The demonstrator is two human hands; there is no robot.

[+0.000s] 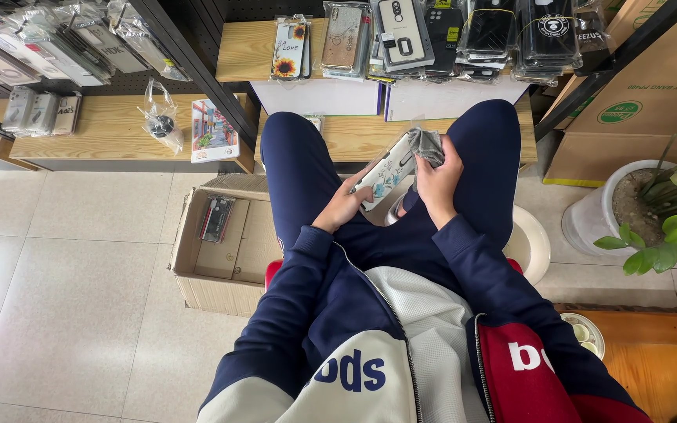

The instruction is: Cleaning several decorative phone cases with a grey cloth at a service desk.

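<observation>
The person sits with a white phone case [385, 171] held over the lap, between the knees. The left hand [344, 205] holds the case from below, its fingers [360, 186] curled around the lower edge. The right hand [438, 184] presses a grey cloth [426, 144] on the upper end of the case, fingers closed on the cloth. An open cardboard box [229, 251] stands on the floor to the left, near the left knee. More cases lie on the shelf [244, 48] ahead.
</observation>
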